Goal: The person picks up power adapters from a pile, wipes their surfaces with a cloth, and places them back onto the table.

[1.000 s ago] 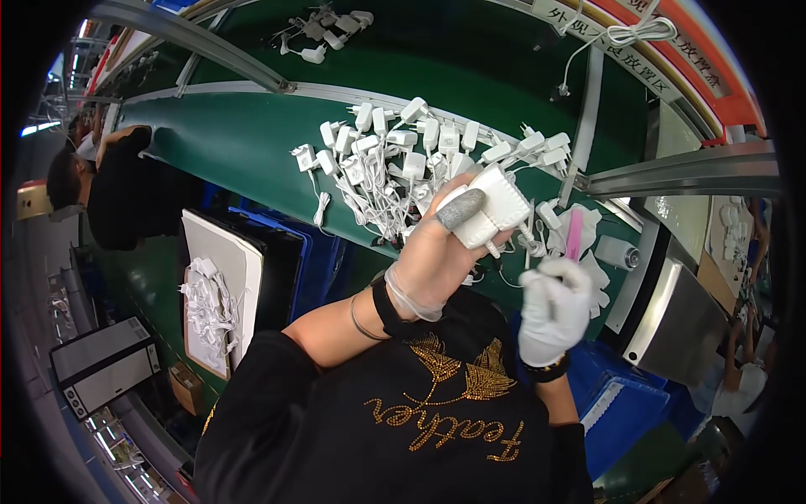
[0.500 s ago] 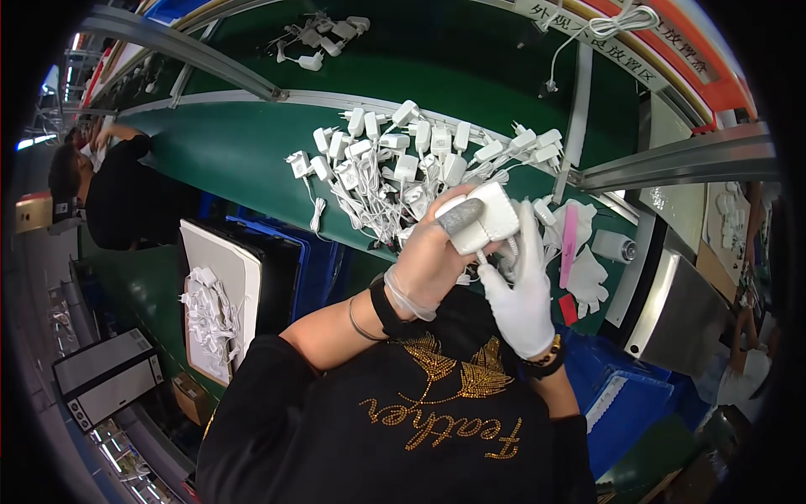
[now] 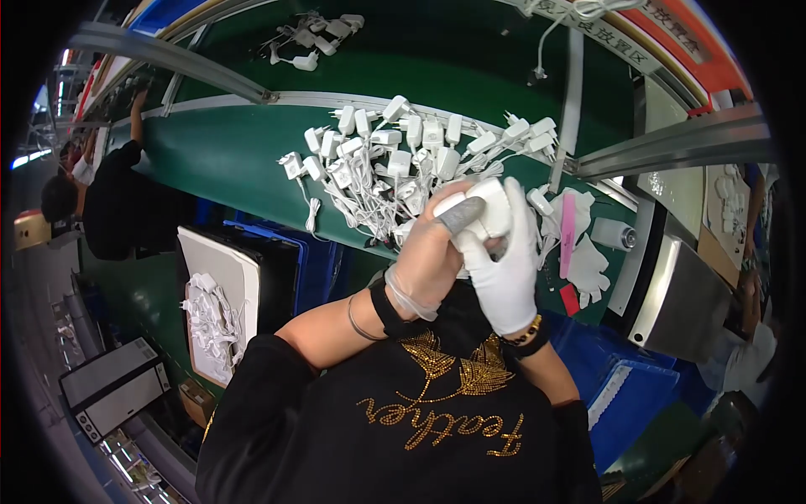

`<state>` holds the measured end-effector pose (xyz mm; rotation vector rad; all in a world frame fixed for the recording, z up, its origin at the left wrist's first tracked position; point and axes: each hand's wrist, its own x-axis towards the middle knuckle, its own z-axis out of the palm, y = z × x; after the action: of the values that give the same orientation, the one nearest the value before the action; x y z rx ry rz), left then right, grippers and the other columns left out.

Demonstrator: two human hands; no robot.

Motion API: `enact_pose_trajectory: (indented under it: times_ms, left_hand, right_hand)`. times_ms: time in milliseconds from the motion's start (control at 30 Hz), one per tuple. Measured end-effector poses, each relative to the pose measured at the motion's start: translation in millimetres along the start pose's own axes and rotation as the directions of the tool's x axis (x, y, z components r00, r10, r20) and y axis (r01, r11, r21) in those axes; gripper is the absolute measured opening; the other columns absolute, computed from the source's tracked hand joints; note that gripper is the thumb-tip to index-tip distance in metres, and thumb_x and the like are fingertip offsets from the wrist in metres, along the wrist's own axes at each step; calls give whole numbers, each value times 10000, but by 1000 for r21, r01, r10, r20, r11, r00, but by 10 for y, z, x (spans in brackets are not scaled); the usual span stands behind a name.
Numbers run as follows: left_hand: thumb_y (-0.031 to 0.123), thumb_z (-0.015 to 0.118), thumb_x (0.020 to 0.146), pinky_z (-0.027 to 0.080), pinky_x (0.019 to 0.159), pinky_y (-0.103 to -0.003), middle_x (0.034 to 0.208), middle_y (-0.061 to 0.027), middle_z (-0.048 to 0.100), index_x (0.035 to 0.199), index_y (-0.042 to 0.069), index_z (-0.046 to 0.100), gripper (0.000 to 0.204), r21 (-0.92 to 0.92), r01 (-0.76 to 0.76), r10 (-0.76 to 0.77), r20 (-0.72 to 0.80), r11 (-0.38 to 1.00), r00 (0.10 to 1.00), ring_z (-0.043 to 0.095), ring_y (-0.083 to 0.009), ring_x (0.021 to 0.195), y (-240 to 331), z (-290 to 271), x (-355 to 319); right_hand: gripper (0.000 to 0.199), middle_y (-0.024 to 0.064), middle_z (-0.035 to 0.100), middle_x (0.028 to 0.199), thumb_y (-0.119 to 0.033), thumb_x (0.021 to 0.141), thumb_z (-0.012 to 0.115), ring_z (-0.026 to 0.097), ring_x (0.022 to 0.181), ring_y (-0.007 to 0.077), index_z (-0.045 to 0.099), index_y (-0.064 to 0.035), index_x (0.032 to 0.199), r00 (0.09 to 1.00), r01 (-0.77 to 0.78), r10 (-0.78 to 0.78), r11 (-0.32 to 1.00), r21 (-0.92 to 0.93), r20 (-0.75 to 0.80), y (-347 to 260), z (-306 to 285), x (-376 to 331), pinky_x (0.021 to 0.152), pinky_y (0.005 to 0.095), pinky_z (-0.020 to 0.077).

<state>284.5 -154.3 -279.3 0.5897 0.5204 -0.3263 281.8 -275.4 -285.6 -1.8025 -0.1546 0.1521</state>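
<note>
White power adapters (image 3: 491, 207) are held in front of my chest, apparently two side by side. My left hand (image 3: 424, 256), in a thin clear glove with a grey cover on the thumb, is closed round them, the thumb pressing on top. My right hand (image 3: 505, 281), in a white cloth glove, grips them from the right with fingers along the side. The gloves hide much of the adapters and their cords. Just beyond my hands, a heap of white plug adapters with bundled cords (image 3: 378, 181) lies on the green bench (image 3: 218, 147).
A pink strip (image 3: 568, 227), a white glove (image 3: 589, 267), a clear cylindrical container (image 3: 613, 234) and a red piece (image 3: 570, 300) lie at right. Metal rails (image 3: 672, 151) cross above. At left, a tray (image 3: 250, 294) holds more adapters; a co-worker (image 3: 126, 202) stands beyond.
My right hand has moved up and left, closing further over the adapters, and its thumb now lies across them. The co-worker at far left has stretched an arm forward.
</note>
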Motion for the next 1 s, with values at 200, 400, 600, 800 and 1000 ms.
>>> enact_pose_trajectory:
  times_ms: [200,400,600,800,1000]
  left_hand:
    - [192,574,958,539,930,-430,1299,-117,531,1353,71,449,432,26,-39,40,-18,999,999,589,-289,1133,-20,-44,40]
    - [188,579,957,543,925,-425,1300,-115,530,1335,90,463,407,-9,30,-30,-2,999,1000,591,-279,1125,-21,-39,58]
    - [119,625,931,551,888,-418,1205,-90,587,1268,82,500,361,-1,-33,33,-35,999,999,611,-233,1094,-58,26,35]
    - [138,622,930,536,917,-400,1258,-103,560,1303,81,486,401,12,-46,46,-28,999,999,592,-242,1118,-102,3,51]
    - [119,624,929,558,859,-385,1196,-90,584,1278,67,490,377,-47,30,-30,-3,998,1000,607,-219,1074,-35,40,13]
  right_hand:
    - [733,168,387,1446,-12,855,624,462,1280,224,258,26,1489,993,-98,86,982,163,79,87,-114,-2,1040,324,411]
    - [702,168,446,1374,13,825,644,516,1213,259,336,11,1455,985,-175,156,866,469,80,68,-217,-45,1006,325,439]
    - [623,148,432,1408,2,839,640,503,1228,216,397,12,1413,995,27,-14,991,133,-98,183,-7,-32,1006,326,440]
    - [544,127,481,1358,-30,892,613,511,1197,183,421,0,1401,984,-36,68,980,195,-164,129,10,2,977,302,452]
    - [508,115,521,1310,-28,906,597,504,1201,177,449,-4,1391,959,-256,283,864,433,1,-38,-241,-11,973,290,447]
